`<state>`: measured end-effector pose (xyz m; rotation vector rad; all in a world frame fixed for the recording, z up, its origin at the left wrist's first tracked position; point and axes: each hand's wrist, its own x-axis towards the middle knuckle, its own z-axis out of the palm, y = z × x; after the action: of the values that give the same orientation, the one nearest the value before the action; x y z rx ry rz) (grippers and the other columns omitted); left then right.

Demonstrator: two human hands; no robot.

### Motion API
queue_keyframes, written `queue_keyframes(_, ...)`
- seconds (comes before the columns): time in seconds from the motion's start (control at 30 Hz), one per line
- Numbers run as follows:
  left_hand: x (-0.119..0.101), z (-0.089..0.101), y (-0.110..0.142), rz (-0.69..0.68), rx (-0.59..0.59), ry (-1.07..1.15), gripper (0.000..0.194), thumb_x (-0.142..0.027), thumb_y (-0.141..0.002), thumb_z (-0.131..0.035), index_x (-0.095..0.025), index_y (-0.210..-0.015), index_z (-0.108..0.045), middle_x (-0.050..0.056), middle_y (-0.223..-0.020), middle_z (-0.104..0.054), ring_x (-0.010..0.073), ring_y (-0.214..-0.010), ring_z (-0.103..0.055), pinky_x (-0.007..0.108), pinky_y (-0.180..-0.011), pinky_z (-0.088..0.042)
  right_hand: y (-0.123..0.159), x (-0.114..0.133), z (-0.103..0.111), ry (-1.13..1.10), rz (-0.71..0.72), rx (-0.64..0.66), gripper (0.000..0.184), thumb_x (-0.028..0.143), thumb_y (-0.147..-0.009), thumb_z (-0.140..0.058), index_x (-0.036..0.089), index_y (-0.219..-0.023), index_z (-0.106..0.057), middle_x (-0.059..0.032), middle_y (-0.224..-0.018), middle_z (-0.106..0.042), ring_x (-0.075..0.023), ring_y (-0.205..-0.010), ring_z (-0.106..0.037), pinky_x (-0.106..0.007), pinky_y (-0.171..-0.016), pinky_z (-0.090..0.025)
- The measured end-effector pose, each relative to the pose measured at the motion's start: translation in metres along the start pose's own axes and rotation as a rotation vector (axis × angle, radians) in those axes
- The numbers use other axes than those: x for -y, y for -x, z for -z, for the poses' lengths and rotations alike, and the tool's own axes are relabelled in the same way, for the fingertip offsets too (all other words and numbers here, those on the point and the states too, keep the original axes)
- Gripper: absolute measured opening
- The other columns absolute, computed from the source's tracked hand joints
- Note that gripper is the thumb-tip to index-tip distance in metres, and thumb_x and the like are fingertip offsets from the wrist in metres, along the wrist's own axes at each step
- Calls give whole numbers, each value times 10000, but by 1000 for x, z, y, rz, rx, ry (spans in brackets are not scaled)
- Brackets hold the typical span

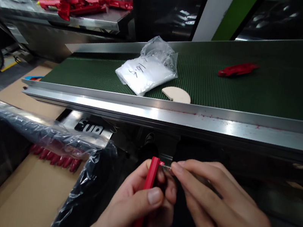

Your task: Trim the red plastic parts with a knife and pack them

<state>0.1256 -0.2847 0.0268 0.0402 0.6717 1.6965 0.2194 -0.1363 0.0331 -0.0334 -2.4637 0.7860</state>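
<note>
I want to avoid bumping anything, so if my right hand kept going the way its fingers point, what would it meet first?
The right hand points left, so it would first meet the red plastic part held in the left hand; its fingertips look nearly there already, though depth is unclear.

plastic bag (pixel 146 75): handwritten marks, unreadable | machine panel (pixel 91 128): white letters "Sup", cut off

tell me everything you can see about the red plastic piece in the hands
The red plastic piece is a narrow, glossy strip that looks like moulded plastic, held roughly upright below the conveyor's metal edge. Its squared top end pokes out above the fingers; the lower end runs down out of the picture. The left hand wraps it, thumb pressed across the front. The right hand pinches something thin and pale at its top right corner; what that is cannot be made out. Its full length is hidden.
</note>
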Motion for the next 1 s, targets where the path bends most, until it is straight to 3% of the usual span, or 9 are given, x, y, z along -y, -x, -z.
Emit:
queue_keyframes(0.17, 7, 11, -4, -106, 188, 109, 115, -256, -952, -470, -197, -1039, -516, 23, -931, -498, 5, -516, -427, 70, -378, -373, 4, -7, -4, 12, 30, -9, 375, -20, -866, -523, 115, -1191, -653, -110, -1082, -628, -163, -994, -597, -286, -824, -535)
queue_keyframes(0.3, 9, 11, -5, -90, 264, 97, 134, -280, -928, -529, -173, -1002, -495, 43, -892, -565, 9, -492, -482, 83, -407, -386, 7, -10, -3, 22, -56, -40, 427, -21, -870, -521, 141, -1253, -617, -101, -1134, -610, -172, -1037, -587, -311, -866, -521)
queue_keyframes(0.53, 14, 2, -7, -147, 92, 169, 192, -314, -969, -396, -153, -992, -499, 69, -835, -602, 39, -465, -519, 97, -385, -398, 5, -6, 1, 61, 70, 11, 343, -4, -869, -529, 151, -1137, -676, -89, -1068, -623, -169, -991, -581, -298, -797, -505)
queue_keyframes(1.0, 17, 1, -9, -126, 139, 199, 230, -337, -961, -411, -137, -968, -526, 91, -812, -647, 47, -444, -543, 99, -393, -403, 8, -10, 3, 174, 149, -19, 364, -18, -855, -537, 171, -1140, -662, -89, -1086, -630, -217, -1000, -573, -369, -808, -471)
